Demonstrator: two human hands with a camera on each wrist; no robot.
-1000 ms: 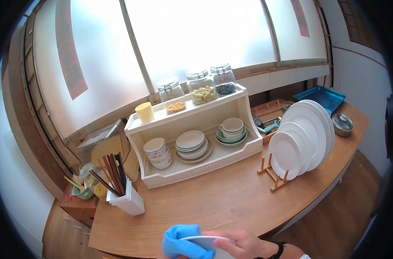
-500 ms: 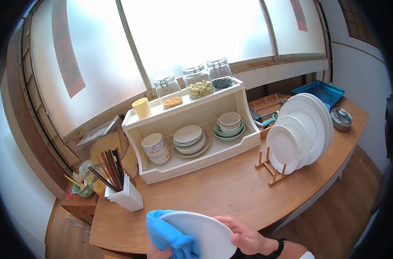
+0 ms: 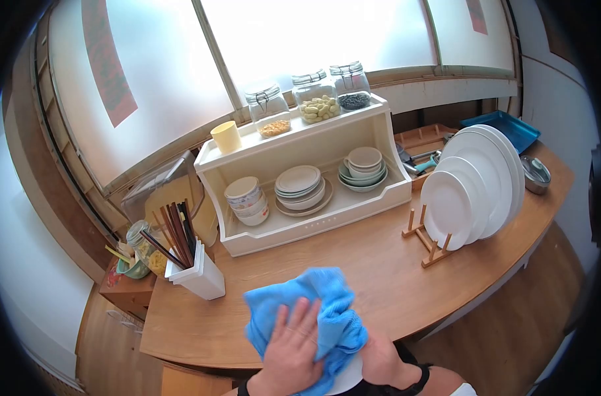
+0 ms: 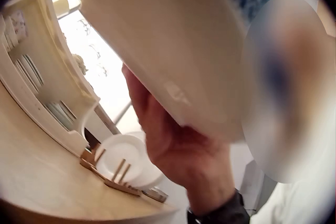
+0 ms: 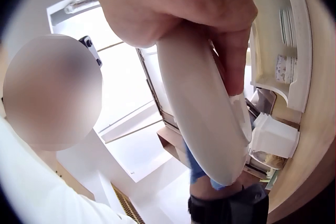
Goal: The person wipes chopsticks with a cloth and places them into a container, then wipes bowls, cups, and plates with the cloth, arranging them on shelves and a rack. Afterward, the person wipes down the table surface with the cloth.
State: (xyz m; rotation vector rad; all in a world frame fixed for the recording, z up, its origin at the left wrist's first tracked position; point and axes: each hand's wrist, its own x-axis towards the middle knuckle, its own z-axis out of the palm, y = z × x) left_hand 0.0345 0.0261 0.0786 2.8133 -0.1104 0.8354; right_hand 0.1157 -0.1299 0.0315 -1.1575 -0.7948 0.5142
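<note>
A blue cloth (image 3: 300, 297) lies bunched over a white plate (image 3: 348, 379) near the front of the table. My left hand (image 3: 294, 353) presses the cloth against the plate with its fingers spread and fairly straight. On the other side, my right hand (image 3: 378, 360) grips the plate by its edge. The right wrist view shows the plate (image 5: 202, 108) tilted up, with my fingers and thumb round its rim. Most of the plate's upper face is hidden by the cloth in the head view.
Ahead stands a white shelf (image 3: 314, 228) with stacked bowls and plates, topped by several jars and a yellow cup (image 3: 226, 137). A white holder (image 3: 205, 277) with chopsticks is at the left. Right of the shelf, a wooden rack (image 3: 429, 245) carries white plates (image 3: 444, 208).
The plate first rose into view, then tilted, and the cloth now covers most of it. My left hand has moved from beside the plate's edge onto the cloth, while my right hand keeps gripping the rim.
</note>
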